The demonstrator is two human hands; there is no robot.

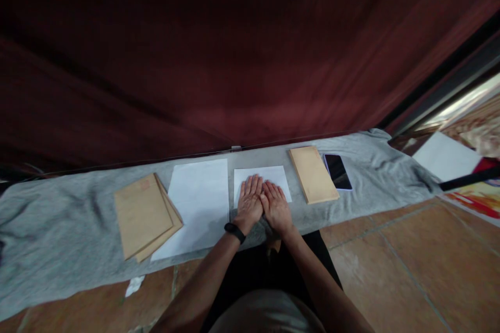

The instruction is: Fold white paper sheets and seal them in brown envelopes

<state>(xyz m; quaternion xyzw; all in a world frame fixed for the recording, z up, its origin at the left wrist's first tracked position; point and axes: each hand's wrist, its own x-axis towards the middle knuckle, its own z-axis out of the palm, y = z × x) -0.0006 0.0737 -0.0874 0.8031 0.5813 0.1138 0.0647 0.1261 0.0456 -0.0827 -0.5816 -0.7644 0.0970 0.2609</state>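
My left hand (249, 202) and my right hand (275, 205) lie flat side by side, fingers stretched out, pressing on a small folded white paper (273, 176) on a grey cloth (58, 229) spread over the floor. A black band sits on my left wrist. Left of the folded paper lies a larger stack of white sheets (197, 203). Further left is a pile of brown envelopes (142, 216). Right of my hands lies another brown envelope stack (313, 174).
A dark phone (338, 171) lies face up beside the right envelope stack. A dark red curtain (219, 62) hangs behind the cloth. Brown floor tiles (410, 260) lie to the right, with a white sheet (445, 156) far right and a paper scrap (135, 285) near the cloth's front edge.
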